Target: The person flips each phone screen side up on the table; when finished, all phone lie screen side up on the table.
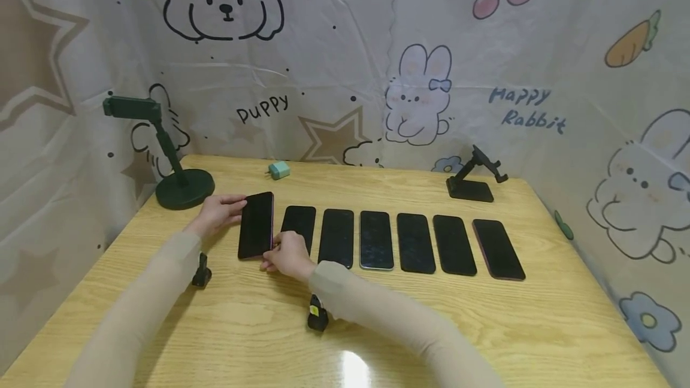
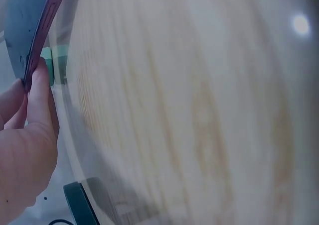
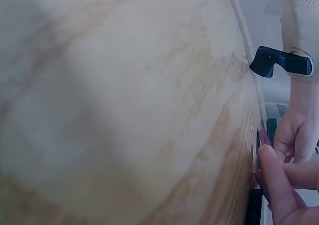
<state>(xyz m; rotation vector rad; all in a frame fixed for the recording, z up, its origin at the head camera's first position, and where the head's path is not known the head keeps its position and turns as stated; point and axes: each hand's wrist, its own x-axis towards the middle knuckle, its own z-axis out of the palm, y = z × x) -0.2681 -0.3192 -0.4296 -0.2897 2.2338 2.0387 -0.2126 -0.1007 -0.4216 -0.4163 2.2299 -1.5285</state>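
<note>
A black-screened smartphone [image 1: 256,226] with a purplish edge is tilted up off the table at the left end of a row of phones. My left hand [image 1: 218,213] pinches its left edge; in the left wrist view, thumb and fingers clasp the phone [image 2: 42,31] from both sides. Its lower right corner is between the fingertips of my right hand [image 1: 291,254]. That hand partly covers the neighbouring phone [image 1: 299,223]. In the right wrist view, my right fingers [image 3: 276,182] are at the phone's end [image 3: 264,137], with most of the phone hidden.
Several more phones [image 1: 376,241] lie face up to the right. A green phone stand [image 1: 185,187] is at the back left, a black folding stand [image 1: 470,189] at the back right, and a mint charger plug [image 1: 279,170] near the rear edge. Printed curtains [image 1: 345,47] surround the wooden table [image 1: 259,340].
</note>
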